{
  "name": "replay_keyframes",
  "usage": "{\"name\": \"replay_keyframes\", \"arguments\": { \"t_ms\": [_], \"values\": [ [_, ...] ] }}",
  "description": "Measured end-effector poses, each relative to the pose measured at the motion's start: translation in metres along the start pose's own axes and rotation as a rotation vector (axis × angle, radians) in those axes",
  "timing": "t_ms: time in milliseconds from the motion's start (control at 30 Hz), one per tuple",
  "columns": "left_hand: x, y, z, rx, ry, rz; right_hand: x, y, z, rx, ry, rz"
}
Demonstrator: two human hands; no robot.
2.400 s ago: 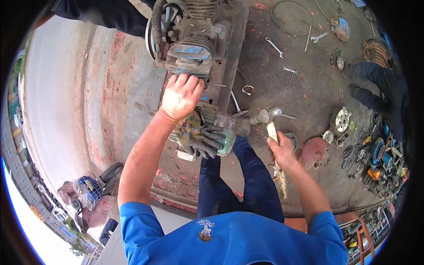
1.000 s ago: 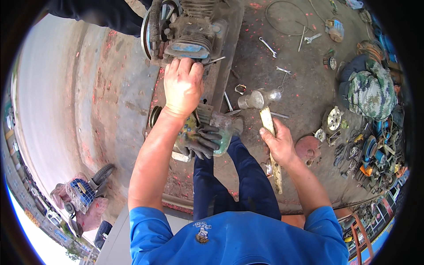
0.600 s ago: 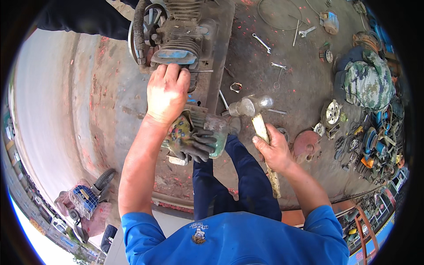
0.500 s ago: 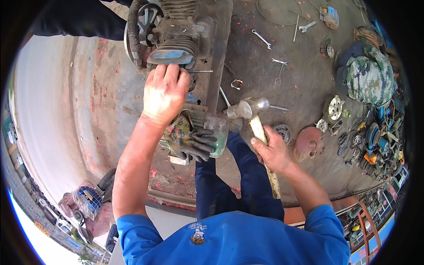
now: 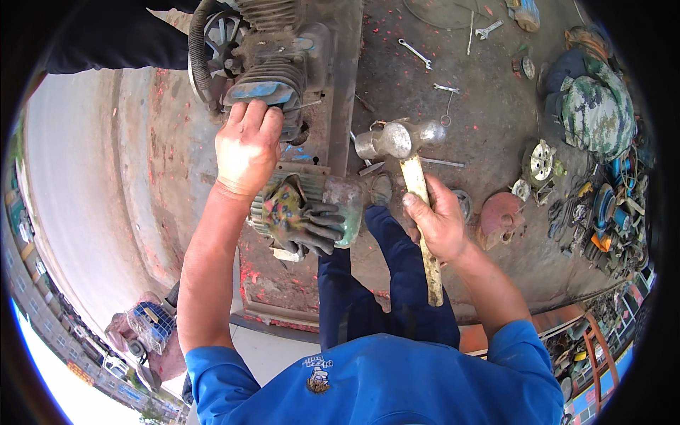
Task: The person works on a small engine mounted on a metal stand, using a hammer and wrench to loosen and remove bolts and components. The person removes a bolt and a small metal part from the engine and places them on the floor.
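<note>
My left hand (image 5: 248, 145) is closed at the lower cylinder of a dirty air compressor (image 5: 273, 67), its knuckles up against the blue-topped finned head. A thin metal rod (image 5: 304, 106) sticks out to the right from beneath its fingers; the gripped end is hidden. My right hand (image 5: 443, 223) is wrapped round the worn, pale handle of a ball-peen hammer (image 5: 400, 139). The hammer's steel head is raised to the right of the compressor, apart from it. Below my left hand, a pair of dark, patterned work gloves (image 5: 301, 216) lies on a finned electric motor (image 5: 343, 209).
Wrenches (image 5: 414, 53) and a reddish disc (image 5: 501, 218) lie on the stained ground to the right. Beyond them are a camouflage cloth bundle (image 5: 598, 117) and a heap of metal parts (image 5: 602, 227). Another person's dark-clothed leg (image 5: 120, 35) reaches in at the upper left.
The hammer has risen a little, and its head has turned in my right hand. The rod's free end tilts further upward. My left hand stays at the cylinder while the whole view shifts slightly.
</note>
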State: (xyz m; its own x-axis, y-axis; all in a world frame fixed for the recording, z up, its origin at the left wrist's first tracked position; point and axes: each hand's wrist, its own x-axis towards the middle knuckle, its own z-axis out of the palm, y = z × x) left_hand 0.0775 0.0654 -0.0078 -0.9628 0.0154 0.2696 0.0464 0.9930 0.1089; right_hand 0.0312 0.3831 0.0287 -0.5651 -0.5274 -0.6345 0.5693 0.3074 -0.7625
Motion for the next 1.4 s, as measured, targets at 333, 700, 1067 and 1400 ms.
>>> {"name": "replay_keyframes", "arguments": {
  "t_ms": [333,700,1067,1400],
  "values": [
    [0.0,-0.002,0.001,0.008,0.033,0.014,0.041,-0.022,0.048,0.221,-0.013,-0.143],
    [0.0,-0.001,0.001,-0.004,0.037,0.001,0.038,-0.003,0.055,-0.001,0.129,-0.287],
    [-0.003,-0.004,0.002,0.024,0.055,0.047,0.041,-0.051,0.025,-0.103,-0.045,-0.109],
    [0.01,-0.011,-0.009,0.028,-0.035,0.181,0.056,-0.099,0.003,-0.403,-0.148,-0.088]
  ]
}}
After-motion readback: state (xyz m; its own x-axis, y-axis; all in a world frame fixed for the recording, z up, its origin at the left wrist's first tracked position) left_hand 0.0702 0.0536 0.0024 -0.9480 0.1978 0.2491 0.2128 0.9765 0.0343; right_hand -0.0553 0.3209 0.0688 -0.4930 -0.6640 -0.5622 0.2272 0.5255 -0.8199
